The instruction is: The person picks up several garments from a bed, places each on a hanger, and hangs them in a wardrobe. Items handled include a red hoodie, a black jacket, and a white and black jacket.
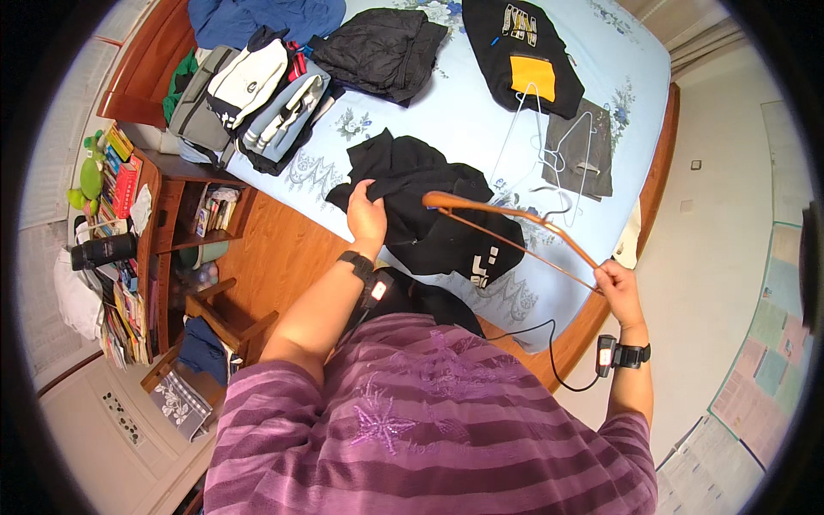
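Note:
My right hand (617,290) grips one end of a brown wooden clothes hanger (512,212), whose other end reaches left over a black garment (444,238). That garment lies crumpled along the near side of the bed and bears a white print. At its left part, my left hand (365,219) pinches the black cloth between thumb and fingers. The hanger's metal hook points away from me, over the bed. Whether the hanger touches the garment is unclear. White wire hangers (566,154) lie beyond it, partly over folded dark grey trousers (582,151).
A black garment with a yellow patch (533,76) lies at the far side of the bed (476,129). Folded black clothes (380,48) and a stack of folded clothes (257,96) rest to the left. A bookshelf (154,212) and wooden chair (212,315) stand left. A cable (555,360) hangs by my right wrist.

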Motion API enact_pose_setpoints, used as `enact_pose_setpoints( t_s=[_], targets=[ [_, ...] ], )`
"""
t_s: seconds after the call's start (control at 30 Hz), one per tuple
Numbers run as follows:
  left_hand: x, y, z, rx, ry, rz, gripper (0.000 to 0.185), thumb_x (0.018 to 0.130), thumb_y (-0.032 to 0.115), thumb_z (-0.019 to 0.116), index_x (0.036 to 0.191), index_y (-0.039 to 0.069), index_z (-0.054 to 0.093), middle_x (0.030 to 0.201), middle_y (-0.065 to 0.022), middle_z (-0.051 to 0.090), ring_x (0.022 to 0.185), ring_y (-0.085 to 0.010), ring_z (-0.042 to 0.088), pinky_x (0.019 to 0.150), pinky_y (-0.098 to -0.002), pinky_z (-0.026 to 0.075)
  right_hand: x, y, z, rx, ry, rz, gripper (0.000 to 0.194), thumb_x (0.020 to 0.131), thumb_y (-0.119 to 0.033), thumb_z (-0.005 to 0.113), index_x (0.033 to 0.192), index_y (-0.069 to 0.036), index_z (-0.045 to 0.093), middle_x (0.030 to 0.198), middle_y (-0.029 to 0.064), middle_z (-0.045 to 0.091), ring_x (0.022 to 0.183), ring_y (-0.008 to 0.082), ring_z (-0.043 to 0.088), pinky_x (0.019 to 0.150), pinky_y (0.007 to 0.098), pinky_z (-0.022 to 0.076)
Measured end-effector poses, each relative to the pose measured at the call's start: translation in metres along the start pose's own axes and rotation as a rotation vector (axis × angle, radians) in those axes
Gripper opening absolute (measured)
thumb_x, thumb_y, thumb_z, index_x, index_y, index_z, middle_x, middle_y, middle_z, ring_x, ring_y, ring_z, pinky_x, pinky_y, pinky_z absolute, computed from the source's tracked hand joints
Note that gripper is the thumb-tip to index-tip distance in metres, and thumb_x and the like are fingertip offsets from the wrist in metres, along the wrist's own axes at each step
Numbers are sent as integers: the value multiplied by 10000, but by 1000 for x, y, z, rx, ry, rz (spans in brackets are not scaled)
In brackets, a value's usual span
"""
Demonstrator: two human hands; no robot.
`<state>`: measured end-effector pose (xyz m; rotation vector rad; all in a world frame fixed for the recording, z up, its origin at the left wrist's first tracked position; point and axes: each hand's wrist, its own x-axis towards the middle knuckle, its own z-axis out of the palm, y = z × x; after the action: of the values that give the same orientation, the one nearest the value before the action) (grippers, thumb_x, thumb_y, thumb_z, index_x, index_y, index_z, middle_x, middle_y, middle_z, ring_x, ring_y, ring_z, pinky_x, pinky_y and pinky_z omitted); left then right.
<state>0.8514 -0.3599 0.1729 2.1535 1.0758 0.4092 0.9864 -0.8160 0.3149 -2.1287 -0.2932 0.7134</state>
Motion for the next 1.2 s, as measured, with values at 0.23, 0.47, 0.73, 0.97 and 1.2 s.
enact_pose_setpoints(
  t_s=[0.23,0.47,0.73,0.97,1.2],
  targets=[
    [-23,57,-20,113,-85,171,399,763,149,708,1151,147,613,1041,-143,661,934,-363,634,787,-436,508,0,-22,42,130,-102,-17,253,912,-130,627,709,-27,517,614,-67,406,586,41,351,520,215,302],
    [-72,126,-28,-287,-247,220,377,801,87,617,1176,55,602,1035,-233,645,934,-402,625,809,-448,507,34,-1,142,221,-33,-238,268,920,-144,631,699,-48,515,621,-70,425,591,31,370,515,219,313],
    [-6,155,-117,71,-155,1020,558,801,194,667,1327,110,503,1046,-156,538,998,-344,522,889,-417,442,48,-13,164,396,97,-257,325,895,-178,671,654,-46,498,599,-62,439,573,35,386,503,228,323],
    [91,193,-151,308,-550,1264,287,869,347,631,871,63,587,775,-161,613,808,-381,603,677,-443,468,39,-89,92,465,-129,-261,324,953,-257,579,728,-25,565,605,-15,532,574,60,484,548,224,403],
    [86,216,-181,82,-551,997,217,880,233,647,881,21,604,739,-174,583,706,-368,584,610,-376,451,105,6,74,816,215,-21,336,940,-367,555,1149,-106,585,969,10,582,846,108,558,720,269,477]
  ],
)
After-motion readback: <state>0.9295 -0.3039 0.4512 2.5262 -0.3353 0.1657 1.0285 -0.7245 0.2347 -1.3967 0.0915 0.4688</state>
